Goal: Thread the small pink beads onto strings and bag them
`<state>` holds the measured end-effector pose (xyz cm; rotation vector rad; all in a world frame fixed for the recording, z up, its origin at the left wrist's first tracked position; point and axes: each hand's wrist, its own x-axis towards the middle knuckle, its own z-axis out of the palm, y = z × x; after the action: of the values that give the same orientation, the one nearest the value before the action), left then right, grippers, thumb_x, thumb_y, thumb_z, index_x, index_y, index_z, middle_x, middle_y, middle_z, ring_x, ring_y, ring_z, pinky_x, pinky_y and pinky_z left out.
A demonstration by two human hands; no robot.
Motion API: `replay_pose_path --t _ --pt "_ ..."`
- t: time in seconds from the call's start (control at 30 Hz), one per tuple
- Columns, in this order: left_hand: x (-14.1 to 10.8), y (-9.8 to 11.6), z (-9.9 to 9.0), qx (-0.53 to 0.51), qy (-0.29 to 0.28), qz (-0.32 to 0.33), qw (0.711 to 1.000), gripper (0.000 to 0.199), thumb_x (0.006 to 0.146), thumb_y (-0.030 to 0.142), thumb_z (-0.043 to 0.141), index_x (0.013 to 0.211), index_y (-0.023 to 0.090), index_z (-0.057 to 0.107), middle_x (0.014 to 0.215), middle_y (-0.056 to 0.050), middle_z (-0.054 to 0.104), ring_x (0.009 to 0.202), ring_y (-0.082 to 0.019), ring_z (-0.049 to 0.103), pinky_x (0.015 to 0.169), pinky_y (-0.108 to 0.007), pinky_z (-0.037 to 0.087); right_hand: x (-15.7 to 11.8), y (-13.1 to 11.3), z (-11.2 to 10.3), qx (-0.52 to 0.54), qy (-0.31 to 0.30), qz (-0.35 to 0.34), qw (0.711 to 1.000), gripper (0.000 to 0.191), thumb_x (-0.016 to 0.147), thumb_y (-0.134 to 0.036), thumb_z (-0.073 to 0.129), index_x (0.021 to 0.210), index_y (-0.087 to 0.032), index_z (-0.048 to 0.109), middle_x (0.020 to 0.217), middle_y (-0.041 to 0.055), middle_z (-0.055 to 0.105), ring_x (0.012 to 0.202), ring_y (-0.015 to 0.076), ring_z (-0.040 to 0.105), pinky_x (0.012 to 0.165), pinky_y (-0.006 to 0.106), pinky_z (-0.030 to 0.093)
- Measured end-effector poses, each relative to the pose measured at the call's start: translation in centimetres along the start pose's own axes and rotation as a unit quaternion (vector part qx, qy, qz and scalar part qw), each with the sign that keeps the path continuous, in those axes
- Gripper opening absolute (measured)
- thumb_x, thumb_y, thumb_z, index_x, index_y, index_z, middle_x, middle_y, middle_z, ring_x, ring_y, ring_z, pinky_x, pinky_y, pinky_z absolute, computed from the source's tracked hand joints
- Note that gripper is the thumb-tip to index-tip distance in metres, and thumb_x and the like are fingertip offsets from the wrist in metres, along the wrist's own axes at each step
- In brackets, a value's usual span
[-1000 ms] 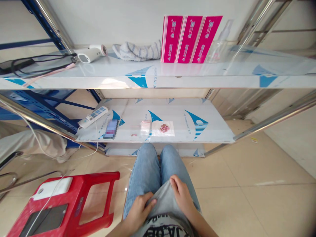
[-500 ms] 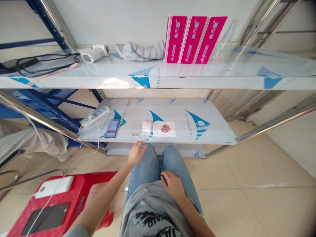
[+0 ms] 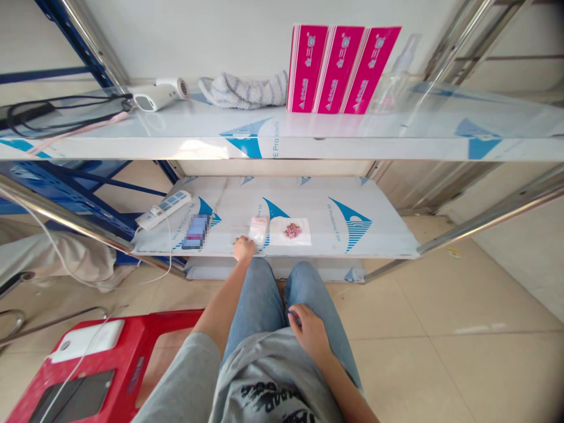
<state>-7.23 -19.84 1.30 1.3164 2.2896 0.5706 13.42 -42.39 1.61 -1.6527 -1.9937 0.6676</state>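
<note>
Left hand (image 3: 244, 249) at near edge of film-covered metal shelf (image 3: 308, 197), grip closure unclear; just right, clear-and-pink plastic packet (image 3: 258, 230), then pink bead-like cluster (image 3: 291, 231) on white square sheet (image 3: 278, 236). Right hand (image 3: 311, 333) on denim lap (image 3: 306, 288), grip loosely curled. Risk: packet skewed by sideways brush.

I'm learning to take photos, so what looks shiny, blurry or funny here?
Head view: white glare on the front of the upper shelf, fainter shine on the floor; square blocks cover what looks like a phone; the pink pieces look soft, too small to see sharply.
</note>
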Motion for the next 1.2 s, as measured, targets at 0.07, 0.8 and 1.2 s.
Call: replay_pose_path --t 0.07,0.8,1.2 --pt "0.0 -0.2 0.0 -0.037 0.024 0.005 0.999 0.023 0.078 0.028 0.049 0.096 0.017 0.059 0.109 -0.015 0.056 0.096 -0.027 0.058 0.079 -0.037 0.042 0.0 -0.1 0.0 0.011 -0.003 0.006 1.0 0.02 0.088 -0.025 0.04 0.094 -0.022 0.059 0.083 0.0022 0.063 0.076 0.0156 0.059 0.069 0.026 0.043" --pt "-8.0 1.5 0.2 -0.645 -0.268 -0.005 0.716 0.046 0.054 0.042 0.077 0.082 0.019 0.048 0.066 0.005 0.056 0.083 -0.019 0.064 0.083 -0.033 0.047 15.8 1.9 -3.9 0.424 0.031 0.195 0.884 0.04 0.075 -0.05 0.052 0.103 -0.023 0.06 0.102 0.0056 0.062 0.086 0.0171 0.058 0.057 0.021 0.043" --pt "-7.0 1.1 0.7 -0.536 -0.158 0.041 0.828 0.042 0.062 0.044 0.067 0.09 0.017 0.05 0.057 0.006 0.05 0.05 -0.006 0.048 0.049 -0.018 0.034 16.0 2.4 -3.2 0.526 -0.03 0.195 0.827 0.033 0.066 -0.043 0.066 0.088 -0.019 0.066 0.076 0.0014 0.064 0.063 0.0108 0.055 0.053 0.02 0.038"
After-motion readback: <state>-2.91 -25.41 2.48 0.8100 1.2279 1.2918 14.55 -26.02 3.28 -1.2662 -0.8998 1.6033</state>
